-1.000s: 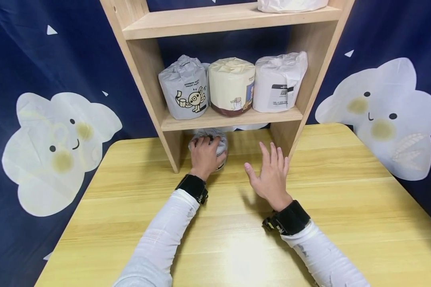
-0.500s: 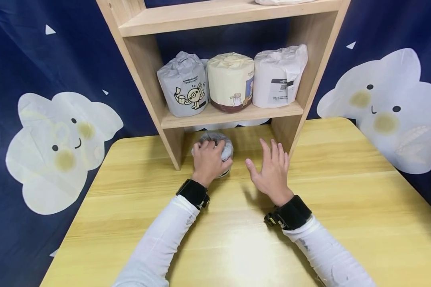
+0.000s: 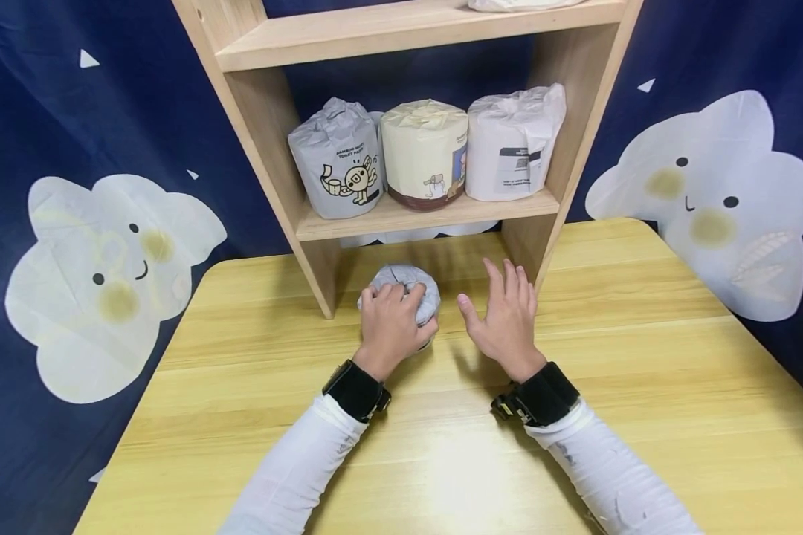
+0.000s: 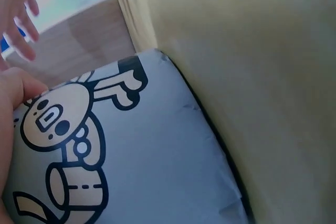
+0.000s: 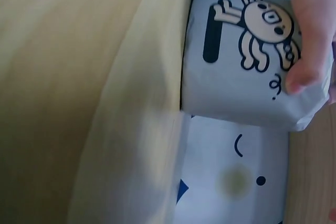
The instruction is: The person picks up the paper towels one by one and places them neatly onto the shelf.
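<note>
A toilet roll (image 3: 425, 288) in grey paper stands on the table (image 3: 268, 349) at the foot of the shelf. My left hand (image 3: 393, 327) grips it from above, thumb on the right side and fingers over the top. In the right wrist view, the left thumb presses the wrapper of this toilet roll (image 5: 226, 90) beside a printed cartoon figure. In the left wrist view the toilet roll (image 4: 157, 145) fills the lower part, its lower edge close against the table. My right hand (image 3: 506, 327) hovers to the right of it, fingers straight and spread, holding nothing.
A wooden shelf (image 3: 401, 221) stands at the back. It bears a grey toilet roll (image 3: 337, 167), a cream one (image 3: 418, 160) and a white one (image 3: 502, 174). Part of another white wrapped item (image 3: 525, 4) shows above. A blue curtain (image 3: 140, 96) with clouds hangs behind.
My left hand has drawn the grey toilet roll out from under the shelf toward me and slightly right. The right hand stays in nearly the same place. The head view has tilted slightly.
</note>
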A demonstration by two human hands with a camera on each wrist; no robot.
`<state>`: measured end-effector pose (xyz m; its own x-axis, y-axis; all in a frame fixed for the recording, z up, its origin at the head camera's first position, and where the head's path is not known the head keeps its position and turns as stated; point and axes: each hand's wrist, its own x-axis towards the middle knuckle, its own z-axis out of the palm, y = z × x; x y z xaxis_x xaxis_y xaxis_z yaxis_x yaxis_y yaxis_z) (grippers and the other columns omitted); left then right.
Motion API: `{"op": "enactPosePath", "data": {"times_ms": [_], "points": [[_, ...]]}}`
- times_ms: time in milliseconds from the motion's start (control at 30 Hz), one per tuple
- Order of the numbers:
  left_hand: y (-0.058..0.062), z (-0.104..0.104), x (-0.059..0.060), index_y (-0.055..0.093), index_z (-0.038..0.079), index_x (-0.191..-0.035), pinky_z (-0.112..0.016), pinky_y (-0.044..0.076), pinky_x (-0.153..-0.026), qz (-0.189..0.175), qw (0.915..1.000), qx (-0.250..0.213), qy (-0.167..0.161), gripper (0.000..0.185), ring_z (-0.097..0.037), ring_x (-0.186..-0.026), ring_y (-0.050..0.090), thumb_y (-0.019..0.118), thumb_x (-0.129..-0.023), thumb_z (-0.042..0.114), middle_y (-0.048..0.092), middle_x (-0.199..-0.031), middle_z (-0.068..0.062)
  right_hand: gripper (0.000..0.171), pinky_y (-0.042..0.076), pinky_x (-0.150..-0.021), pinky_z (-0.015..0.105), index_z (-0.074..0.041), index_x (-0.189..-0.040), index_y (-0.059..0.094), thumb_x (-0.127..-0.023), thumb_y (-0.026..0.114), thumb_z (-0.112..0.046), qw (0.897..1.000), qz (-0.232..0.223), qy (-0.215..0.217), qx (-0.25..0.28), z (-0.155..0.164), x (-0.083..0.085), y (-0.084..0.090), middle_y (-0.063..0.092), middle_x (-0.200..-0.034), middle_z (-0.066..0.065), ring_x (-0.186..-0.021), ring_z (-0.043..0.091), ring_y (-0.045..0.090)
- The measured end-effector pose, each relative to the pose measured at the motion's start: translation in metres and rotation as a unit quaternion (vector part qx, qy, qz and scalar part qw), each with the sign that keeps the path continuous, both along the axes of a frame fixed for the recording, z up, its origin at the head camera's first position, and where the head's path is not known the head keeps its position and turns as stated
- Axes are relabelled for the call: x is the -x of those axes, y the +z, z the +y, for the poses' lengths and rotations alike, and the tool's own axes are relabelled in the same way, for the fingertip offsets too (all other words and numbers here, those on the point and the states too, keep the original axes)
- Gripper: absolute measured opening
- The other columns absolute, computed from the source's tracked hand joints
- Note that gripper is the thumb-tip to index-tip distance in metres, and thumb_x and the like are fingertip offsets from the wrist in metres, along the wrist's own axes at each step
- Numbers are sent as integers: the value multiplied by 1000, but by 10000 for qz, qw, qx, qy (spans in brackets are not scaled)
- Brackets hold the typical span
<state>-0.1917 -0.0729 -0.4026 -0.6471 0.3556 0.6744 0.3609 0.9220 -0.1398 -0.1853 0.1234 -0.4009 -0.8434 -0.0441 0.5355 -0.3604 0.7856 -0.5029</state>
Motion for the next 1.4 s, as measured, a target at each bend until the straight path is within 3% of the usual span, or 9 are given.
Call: {"op": "enactPosePath", "data": {"times_ms": [133,400,700,1000,1267,1400], "points": [[-1,2,-10,68,18,-102,-46,43,-71,176,9998,-55,-65,43,-25,-77,61,60,-77,52,67,-82,-6,73,12,-106,67,-5,-145,37,-93,46,-54,10000,15,13,59,1,1,-1,29,-147,33,-138,50,19],[-1,8,-35,68,17,-102,-46,43,-72,179,9996,-2,-201,42,-24,-74,61,55,-81,52,66,-82,-6,72,13,-106,67,-4,-145,36,-93,47,-53,9999,-43,73,90,3,2,-1,28,-147,33,-137,51,18],[0,12,-51,68,17,-99,-45,42,-70,281,9990,-58,-333,42,-24,-72,59,56,-80,52,64,-76,-5,72,13,-105,67,-2,-145,37,-93,49,-51,9999,-86,62,127,4,2,-2,28,-147,33,-137,51,19],[2,12,-48,68,17,-99,-45,42,-70,434,9986,-18,-284,41,-24,-73,59,56,-82,52,64,-77,-5,71,15,-105,67,-2,-144,38,-93,48,-51,9998,113,135,111,4,7,1,30,-146,34,-136,51,21],[2,8,-50,69,17,-100,-47,42,-72,293,9990,-99,-322,43,-25,-77,60,56,-83,54,65,-80,-6,70,15,-105,67,-3,-145,37,-93,51,-48,9998,-119,160,68,0,6,-3,29,-147,33,-137,50,20],[0,6,-51,70,17,-100,-46,42,-72,391,9984,-55,-412,50,-24,-76,61,53,-85,62,64,-78,-5,69,15,-105,66,-3,-145,37,-93,51,-47,9998,-149,112,56,0,3,-6,30,-147,33,-137,51,20]]}}
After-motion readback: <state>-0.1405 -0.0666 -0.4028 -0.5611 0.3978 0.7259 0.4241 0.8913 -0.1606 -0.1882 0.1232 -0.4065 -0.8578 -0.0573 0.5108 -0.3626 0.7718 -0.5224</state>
